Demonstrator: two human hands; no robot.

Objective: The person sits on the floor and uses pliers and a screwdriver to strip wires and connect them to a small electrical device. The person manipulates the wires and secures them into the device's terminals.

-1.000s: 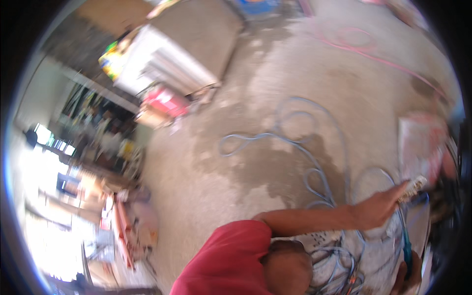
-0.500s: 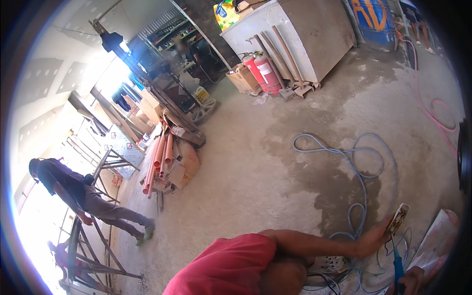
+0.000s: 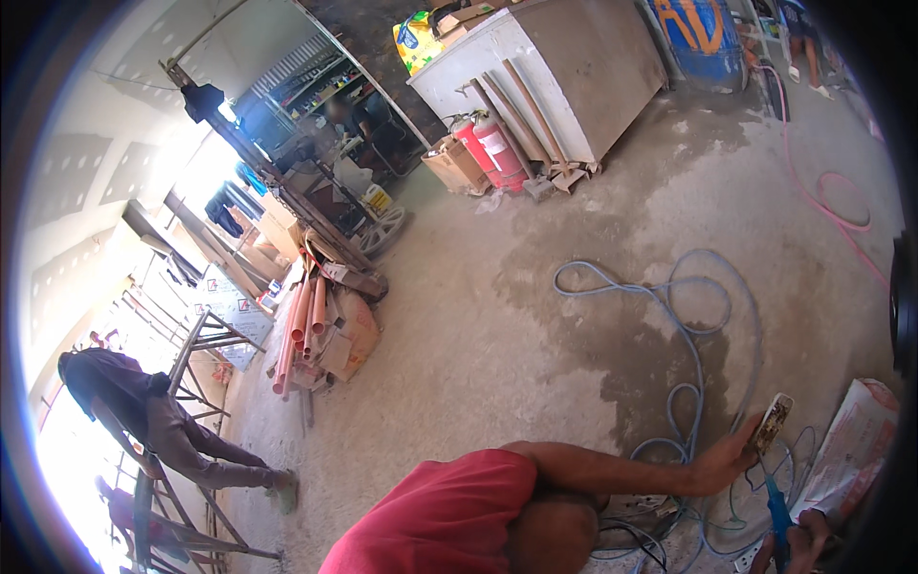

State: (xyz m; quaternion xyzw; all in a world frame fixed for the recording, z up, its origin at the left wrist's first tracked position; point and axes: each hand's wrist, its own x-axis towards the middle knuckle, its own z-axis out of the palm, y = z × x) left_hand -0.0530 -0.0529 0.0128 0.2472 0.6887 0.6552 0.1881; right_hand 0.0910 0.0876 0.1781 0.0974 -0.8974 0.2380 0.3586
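Note:
My left hand [image 3: 725, 464] reaches out to the right from a red sleeve [image 3: 440, 507]. Its fingers close around a white rectangular electrical fitting [image 3: 774, 422], whose open side shows brownish parts inside. At the lower right edge, my right hand [image 3: 811, 543] grips a blue-handled screwdriver [image 3: 779, 517]. The thin shaft points up at the fitting's lower end; whether the tip touches is too small to tell. Thin wires [image 3: 741, 512] hang and loop below the fitting near both hands.
A blue-grey cable [image 3: 696, 359] lies coiled across the damp concrete floor. Beside my right hand is a pale printed sack [image 3: 851, 445]. Farther off are fire extinguishers [image 3: 497, 153], a metal cabinet [image 3: 574, 81], and orange pipes [image 3: 301, 320]. At left, a person [image 3: 158, 416] bends beside a metal trestle [image 3: 201, 521].
The view has shifted slightly, so the background sits a little further left. The person at left bends lower. Both hands keep their holds, with the screwdriver still angled up at the fitting.

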